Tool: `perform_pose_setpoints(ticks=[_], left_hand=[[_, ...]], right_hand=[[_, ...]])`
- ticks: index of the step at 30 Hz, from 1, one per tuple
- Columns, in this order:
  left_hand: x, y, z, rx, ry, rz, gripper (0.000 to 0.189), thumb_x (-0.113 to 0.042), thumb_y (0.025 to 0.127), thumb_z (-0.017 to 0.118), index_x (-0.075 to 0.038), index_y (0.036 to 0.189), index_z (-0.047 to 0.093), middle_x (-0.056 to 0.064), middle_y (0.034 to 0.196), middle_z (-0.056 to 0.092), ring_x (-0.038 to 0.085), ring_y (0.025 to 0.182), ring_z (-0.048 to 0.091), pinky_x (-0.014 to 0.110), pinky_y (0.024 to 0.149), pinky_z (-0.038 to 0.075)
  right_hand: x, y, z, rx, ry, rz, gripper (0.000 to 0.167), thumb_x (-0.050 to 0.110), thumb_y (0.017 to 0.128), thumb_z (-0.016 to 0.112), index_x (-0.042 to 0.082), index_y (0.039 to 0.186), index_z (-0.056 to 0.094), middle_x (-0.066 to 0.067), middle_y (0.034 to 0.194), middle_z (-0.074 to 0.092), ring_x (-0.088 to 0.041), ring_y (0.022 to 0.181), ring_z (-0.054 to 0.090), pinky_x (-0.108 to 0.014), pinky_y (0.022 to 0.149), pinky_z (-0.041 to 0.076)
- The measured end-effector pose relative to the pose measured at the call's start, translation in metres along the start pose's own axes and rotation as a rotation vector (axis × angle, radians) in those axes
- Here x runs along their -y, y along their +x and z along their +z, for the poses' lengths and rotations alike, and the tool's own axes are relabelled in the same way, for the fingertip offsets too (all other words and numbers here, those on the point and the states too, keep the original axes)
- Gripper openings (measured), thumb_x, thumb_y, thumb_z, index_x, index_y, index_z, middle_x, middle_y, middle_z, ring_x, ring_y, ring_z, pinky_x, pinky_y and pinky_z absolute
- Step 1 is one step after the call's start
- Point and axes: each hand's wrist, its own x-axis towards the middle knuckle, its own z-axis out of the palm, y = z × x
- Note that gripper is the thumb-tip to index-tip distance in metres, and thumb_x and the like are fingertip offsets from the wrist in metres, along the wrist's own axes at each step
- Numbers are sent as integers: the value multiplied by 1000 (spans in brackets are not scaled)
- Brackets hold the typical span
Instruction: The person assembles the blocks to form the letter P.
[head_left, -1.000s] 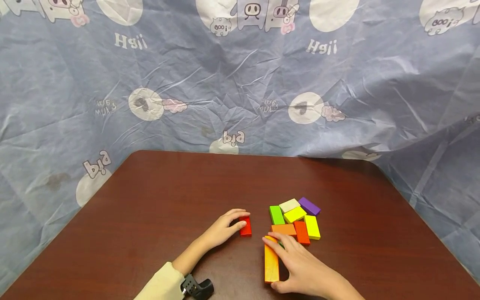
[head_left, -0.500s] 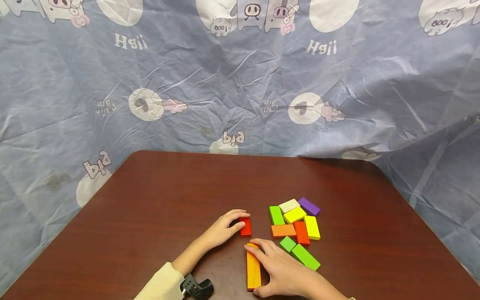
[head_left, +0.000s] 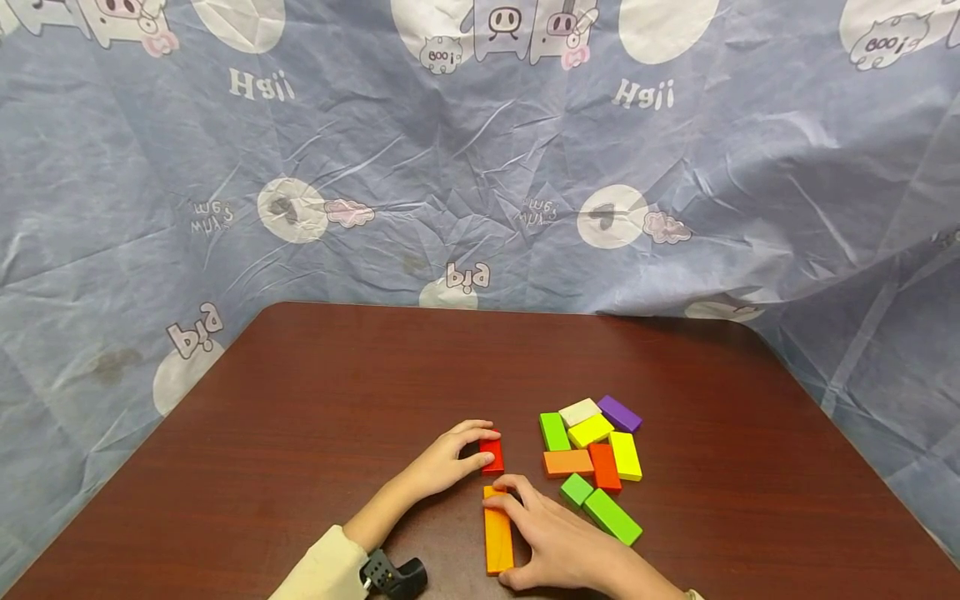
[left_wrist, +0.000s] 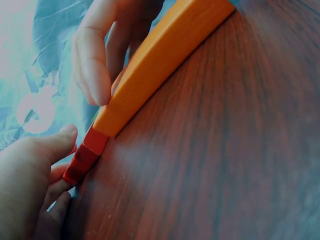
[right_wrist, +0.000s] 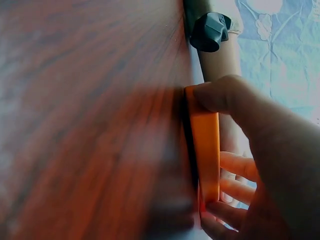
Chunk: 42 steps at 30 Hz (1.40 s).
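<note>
A small red block point(head_left: 496, 467) lies flat on the table, and my left hand point(head_left: 441, 463) holds it from the left between thumb and fingers. Just in front of it is a long orange block point(head_left: 498, 543). My right hand point(head_left: 558, 540) grips this block lengthwise, thumb at the near end and fingertips at the far end. In the left wrist view, the orange block's end point(left_wrist: 111, 119) meets the red block's end point(left_wrist: 94, 141). A thin dark gap runs under the orange block point(right_wrist: 206, 145) in the right wrist view.
To the right lies a loose group of several blocks: purple point(head_left: 619, 413), cream point(head_left: 580, 412), yellow point(head_left: 626, 456), brown-orange point(head_left: 567, 463), red-orange point(head_left: 605, 467) and green point(head_left: 612, 517). The brown table point(head_left: 360, 367) ends at a blue patterned cloth point(head_left: 420, 150). A black wrist camera point(head_left: 393, 575) sits on the left wrist.
My right hand has carried the orange block leftward from beside the group to just in front of the red block, uncovering two green blocks. My left hand has barely moved.
</note>
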Motion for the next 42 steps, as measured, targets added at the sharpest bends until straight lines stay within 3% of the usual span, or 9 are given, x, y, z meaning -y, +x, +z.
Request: perform_pose_setpoints(ticks=[7,24,31,42], left_hand=[[0,-1,1,21,5,-9,38,-31,91,54,-12,124,55,8,134,46,26,125,43,49,103,36],[-1,-2,1,10,22,-10,33,-23,92,52,-11,123,56,8,133,47,26,125,44,49,103,36],[0,-1,2,0,24,-7,33,-22,91,54,-12,122,57,9,133,46,26,125,43,48,103,36],[0,-1,-2,12,35,-27,41,-34,91,52,-14,127,54,10,144,34,29,133,32,54,105,31]], right_hand=[[-1,4,2,-53,-96,1,58,45,78,63,20,128,46,2,130,39,-17,111,50,-43,93,43],[-3,6,7,-148,-99,-7,51,53,83,56,20,121,52,5,126,45,-13,110,52,-40,89,43],[-3,6,5,-128,-75,10,52,56,83,54,21,121,52,6,125,45,-13,111,52,-40,89,43],[-7,10,5,-142,-71,91,53,52,84,56,19,124,52,3,128,46,-16,110,52,-42,90,44]])
